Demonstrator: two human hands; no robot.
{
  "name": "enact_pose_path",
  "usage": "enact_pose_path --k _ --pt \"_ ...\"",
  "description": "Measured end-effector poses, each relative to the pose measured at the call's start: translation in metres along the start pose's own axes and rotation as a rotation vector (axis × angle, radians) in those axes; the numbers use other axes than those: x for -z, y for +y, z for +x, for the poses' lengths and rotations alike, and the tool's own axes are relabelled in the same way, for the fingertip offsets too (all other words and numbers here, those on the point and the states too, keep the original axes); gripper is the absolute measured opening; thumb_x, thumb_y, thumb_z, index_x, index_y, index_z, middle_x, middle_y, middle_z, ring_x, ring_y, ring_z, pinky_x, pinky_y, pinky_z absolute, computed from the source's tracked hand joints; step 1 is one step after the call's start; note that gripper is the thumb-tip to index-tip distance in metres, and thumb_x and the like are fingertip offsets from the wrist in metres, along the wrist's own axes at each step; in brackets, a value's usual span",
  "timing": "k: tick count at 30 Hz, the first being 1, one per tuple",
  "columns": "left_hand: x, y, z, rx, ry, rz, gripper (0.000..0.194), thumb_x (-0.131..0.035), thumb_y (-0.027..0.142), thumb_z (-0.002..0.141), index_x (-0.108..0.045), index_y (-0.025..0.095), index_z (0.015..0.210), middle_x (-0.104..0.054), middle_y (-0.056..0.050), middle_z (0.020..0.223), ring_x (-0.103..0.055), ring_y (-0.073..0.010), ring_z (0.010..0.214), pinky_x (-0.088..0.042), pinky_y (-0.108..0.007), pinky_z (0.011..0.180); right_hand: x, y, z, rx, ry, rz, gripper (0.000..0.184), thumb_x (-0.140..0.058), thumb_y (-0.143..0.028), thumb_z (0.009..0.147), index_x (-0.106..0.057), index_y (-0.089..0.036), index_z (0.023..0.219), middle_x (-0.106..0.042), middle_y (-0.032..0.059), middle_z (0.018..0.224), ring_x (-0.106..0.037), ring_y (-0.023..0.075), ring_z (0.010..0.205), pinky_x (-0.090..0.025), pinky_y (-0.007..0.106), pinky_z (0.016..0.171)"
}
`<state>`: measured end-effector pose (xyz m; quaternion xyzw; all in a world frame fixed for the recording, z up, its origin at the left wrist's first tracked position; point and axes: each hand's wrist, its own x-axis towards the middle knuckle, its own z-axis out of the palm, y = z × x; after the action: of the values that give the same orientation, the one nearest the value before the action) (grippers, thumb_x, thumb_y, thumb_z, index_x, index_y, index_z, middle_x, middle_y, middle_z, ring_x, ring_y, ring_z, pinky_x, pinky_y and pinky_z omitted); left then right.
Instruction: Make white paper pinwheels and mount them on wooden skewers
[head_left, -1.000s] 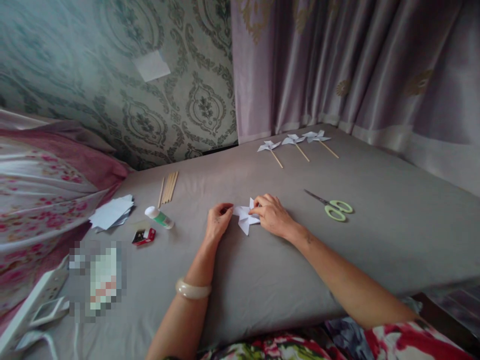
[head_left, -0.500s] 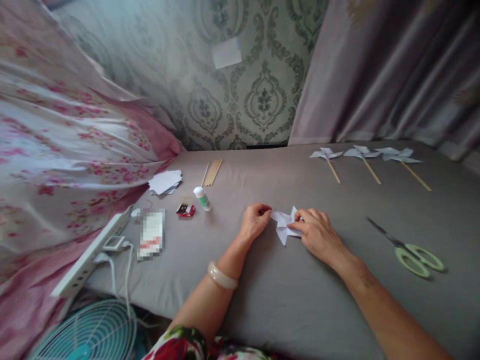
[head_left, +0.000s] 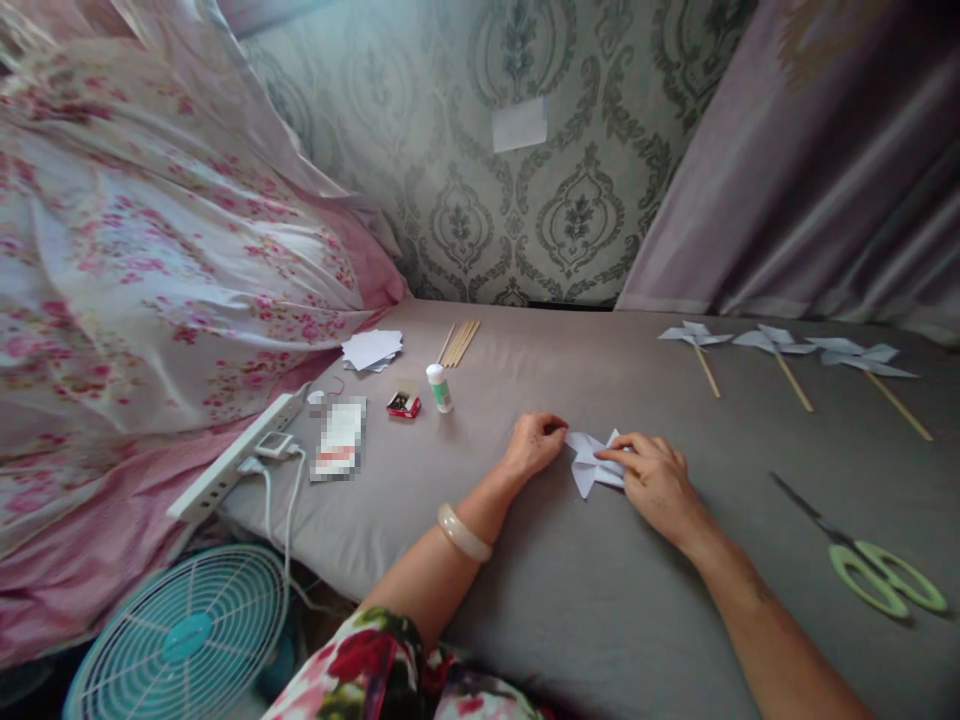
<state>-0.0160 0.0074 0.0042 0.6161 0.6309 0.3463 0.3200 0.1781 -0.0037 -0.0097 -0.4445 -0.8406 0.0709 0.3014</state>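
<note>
**White paper pinwheel between left hand and right hand, on gray sheet**

Far left: teal fan at the edge, below a white power strip with plugs in it. Pixelated pack beside the strip, paper stack behind. Then red box, open, dark bits inside; glue stick upright next to it; bundle of wooden sticks behind, one stick set slightly off from the rest.

Left hand, pale bangle on the forearm: thumb and fingers drawn together right at the pinwheel's left tip. Can't tell if they pinch the paper or just sit beside it.

Pinwheel lies flat on the sheet, no stick visible on it. Left and lower blades in plain view; right side partly under the right hand.

Right hand: fingers on top of the paper, index fingertip near the center. Thumb contact unclear, so can't tell if clamped or only pressing.

Further right, near the purple curtain: three finished pinwheels on sticks, in a row. Nearer, green-handled scissors, lying well apart from the hand.
</note>
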Motion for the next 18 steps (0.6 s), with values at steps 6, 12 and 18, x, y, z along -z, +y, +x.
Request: enact_pose_path --k 6,12,18 --pt "0.029 -0.003 -0.017 -0.005 0.005 -0.007 0.025 -0.054 0.025 0.079 -0.074 0.015 0.091 -0.074 -0.007 0.088 -0.066 -0.0185 0.081 -0.05 -0.027 0.076 0.002 0.013 -0.002 -0.42 0.277 0.463 0.027 -0.055 -0.038 0.077 -0.069 -0.018 0.088 -0.068 0.0079 0.087 -0.059 0.02 0.075 -0.047 0.034 0.072" --pt "0.1 -0.033 -0.051 0.065 0.208 -0.127 0.036 -0.066 0.043 0.067 -0.073 0.014 0.087 -0.073 -0.007 0.081 -0.064 -0.0185 0.074 -0.048 -0.028 0.069 0.001 0.025 -0.006 -0.644 0.387 0.5 0.034 -0.062 -0.053 0.068 -0.058 -0.019 0.069 -0.062 0.0034 0.065 -0.053 0.0171 0.061 -0.044 0.031 0.062" --pt "0.153 -0.055 -0.096 0.22 0.66 -0.136 0.031 -0.07 0.039 0.059 -0.072 0.019 0.082 -0.067 0.002 0.066 -0.057 -0.0136 0.064 -0.044 -0.023 0.058 -0.003 0.023 -0.005 -0.631 0.359 0.512 0.039 -0.058 -0.056 0.072 -0.061 -0.018 0.076 -0.067 0.0073 0.072 -0.057 0.0183 0.064 -0.046 0.031 0.065"
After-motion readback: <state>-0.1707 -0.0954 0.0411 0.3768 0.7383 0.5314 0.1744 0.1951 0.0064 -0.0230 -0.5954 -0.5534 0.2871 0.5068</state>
